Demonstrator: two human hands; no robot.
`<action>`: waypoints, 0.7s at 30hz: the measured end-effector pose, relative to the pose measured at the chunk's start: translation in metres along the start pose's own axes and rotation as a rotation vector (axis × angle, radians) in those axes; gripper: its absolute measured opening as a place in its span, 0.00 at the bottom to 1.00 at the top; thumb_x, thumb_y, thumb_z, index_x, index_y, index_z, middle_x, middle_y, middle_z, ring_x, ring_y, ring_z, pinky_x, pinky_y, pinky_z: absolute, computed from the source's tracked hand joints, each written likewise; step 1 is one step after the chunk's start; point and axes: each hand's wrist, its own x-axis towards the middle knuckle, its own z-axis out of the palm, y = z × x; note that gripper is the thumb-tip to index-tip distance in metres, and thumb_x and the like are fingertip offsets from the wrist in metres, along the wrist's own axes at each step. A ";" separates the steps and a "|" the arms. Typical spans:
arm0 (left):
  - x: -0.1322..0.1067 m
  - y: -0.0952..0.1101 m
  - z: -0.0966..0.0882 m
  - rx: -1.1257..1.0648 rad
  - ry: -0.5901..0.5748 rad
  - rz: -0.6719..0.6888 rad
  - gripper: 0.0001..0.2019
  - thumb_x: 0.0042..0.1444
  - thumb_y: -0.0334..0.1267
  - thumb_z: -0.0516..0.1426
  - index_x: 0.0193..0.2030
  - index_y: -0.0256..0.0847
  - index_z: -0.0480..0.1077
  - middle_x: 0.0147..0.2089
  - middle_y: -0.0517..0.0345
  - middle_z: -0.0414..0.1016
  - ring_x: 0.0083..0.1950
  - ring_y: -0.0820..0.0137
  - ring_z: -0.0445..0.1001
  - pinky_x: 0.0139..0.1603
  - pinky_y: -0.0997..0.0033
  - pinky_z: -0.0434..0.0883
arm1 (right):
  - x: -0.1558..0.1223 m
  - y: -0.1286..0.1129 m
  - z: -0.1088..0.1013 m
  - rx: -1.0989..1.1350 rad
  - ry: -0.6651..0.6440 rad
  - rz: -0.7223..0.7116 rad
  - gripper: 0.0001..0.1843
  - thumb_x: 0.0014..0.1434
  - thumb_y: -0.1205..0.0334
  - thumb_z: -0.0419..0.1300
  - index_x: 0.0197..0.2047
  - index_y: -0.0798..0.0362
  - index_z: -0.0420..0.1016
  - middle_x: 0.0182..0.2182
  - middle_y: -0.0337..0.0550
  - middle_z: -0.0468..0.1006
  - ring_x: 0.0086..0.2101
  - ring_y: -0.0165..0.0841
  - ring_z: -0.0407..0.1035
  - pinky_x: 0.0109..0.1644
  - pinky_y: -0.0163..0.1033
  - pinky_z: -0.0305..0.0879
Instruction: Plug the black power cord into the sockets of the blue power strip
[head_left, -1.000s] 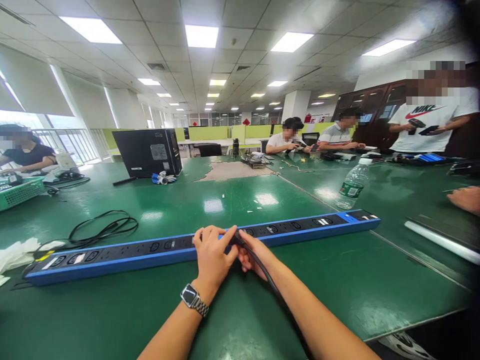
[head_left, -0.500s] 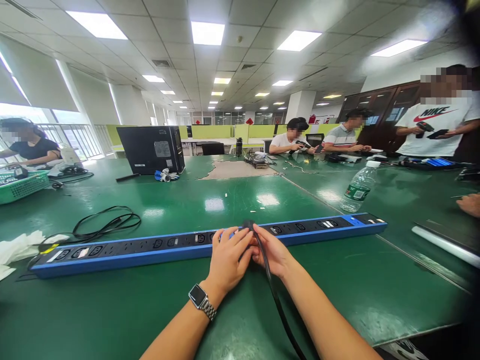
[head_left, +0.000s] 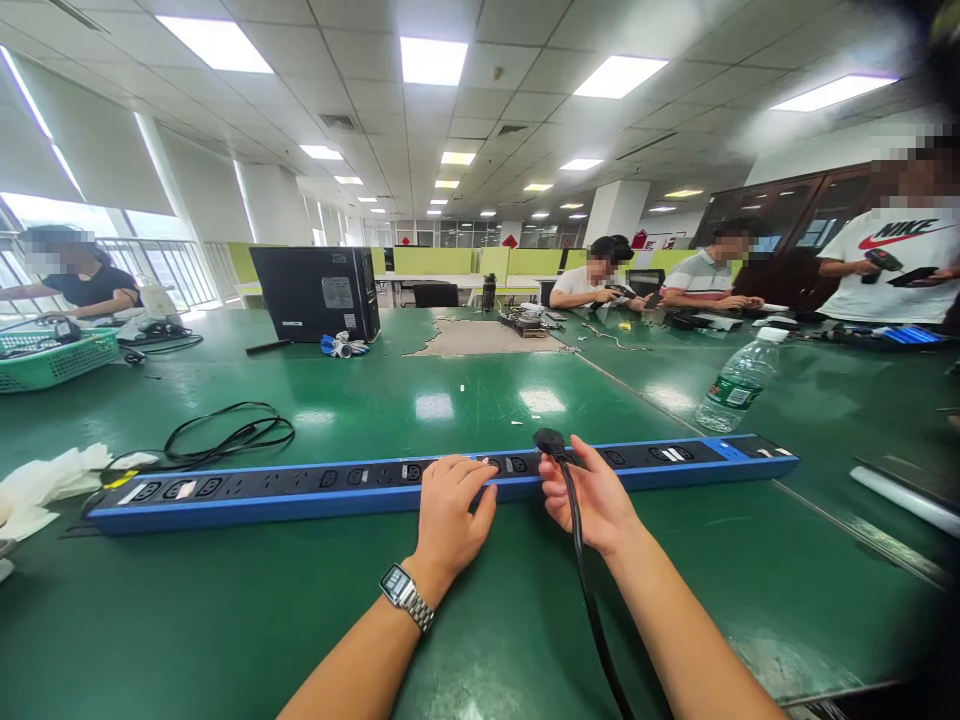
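Note:
A long blue power strip [head_left: 292,507] with a black socket face lies across the green table. My left hand [head_left: 454,505], a watch on its wrist, grips the strip near its middle, fingers over the top and thumb at the near side. My right hand [head_left: 592,500] holds a black power plug [head_left: 551,440] just above the strip, apart from the sockets. The plug's thick black cable [head_left: 587,590] hangs down past my right forearm. The fingers behind the plug and cable are partly hidden.
A water bottle [head_left: 742,380] stands behind the strip's right end. Coiled black cable [head_left: 232,435] and white tissues [head_left: 49,490] lie at left. Farther back are a computer case [head_left: 319,295] and a green basket [head_left: 64,362]. Several people sit or stand around the table.
My right hand has moved right, away from my left hand, with the plug lifted off the strip. My left hand has stayed on the strip. The view has shifted slightly.

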 end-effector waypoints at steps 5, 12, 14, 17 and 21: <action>-0.001 -0.002 0.000 -0.016 -0.018 -0.032 0.11 0.60 0.33 0.56 0.49 0.43 0.73 0.44 0.55 0.79 0.48 0.64 0.72 0.53 0.57 0.66 | -0.005 -0.001 0.004 0.090 0.057 -0.077 0.18 0.68 0.54 0.48 0.32 0.55 0.69 0.24 0.38 0.77 0.17 0.23 0.66 0.19 0.28 0.66; -0.003 -0.004 0.001 -0.038 -0.021 -0.033 0.12 0.60 0.33 0.55 0.50 0.42 0.72 0.44 0.55 0.79 0.47 0.64 0.72 0.51 0.58 0.67 | -0.005 -0.017 0.000 -0.252 0.224 0.007 0.14 0.67 0.59 0.51 0.35 0.57 0.71 0.14 0.31 0.65 0.11 0.21 0.58 0.14 0.26 0.58; -0.002 -0.004 0.001 -0.040 -0.027 -0.028 0.12 0.60 0.33 0.55 0.50 0.42 0.72 0.43 0.55 0.79 0.46 0.64 0.72 0.51 0.58 0.67 | -0.004 -0.020 -0.001 -0.375 0.275 -0.011 0.14 0.66 0.59 0.52 0.33 0.57 0.71 0.14 0.30 0.63 0.11 0.20 0.56 0.13 0.25 0.56; -0.002 -0.005 0.002 -0.043 -0.033 -0.019 0.12 0.60 0.33 0.56 0.50 0.42 0.72 0.43 0.54 0.79 0.46 0.64 0.72 0.50 0.58 0.68 | -0.003 -0.020 -0.001 -0.530 0.365 -0.082 0.14 0.65 0.59 0.53 0.30 0.57 0.69 0.14 0.29 0.63 0.11 0.20 0.55 0.14 0.27 0.55; -0.003 -0.006 0.003 -0.051 -0.030 -0.016 0.11 0.60 0.33 0.56 0.49 0.42 0.72 0.43 0.54 0.79 0.46 0.64 0.72 0.49 0.59 0.69 | -0.001 -0.020 -0.002 -0.641 0.364 -0.100 0.17 0.65 0.56 0.54 0.27 0.55 0.67 0.13 0.30 0.61 0.12 0.21 0.54 0.15 0.28 0.54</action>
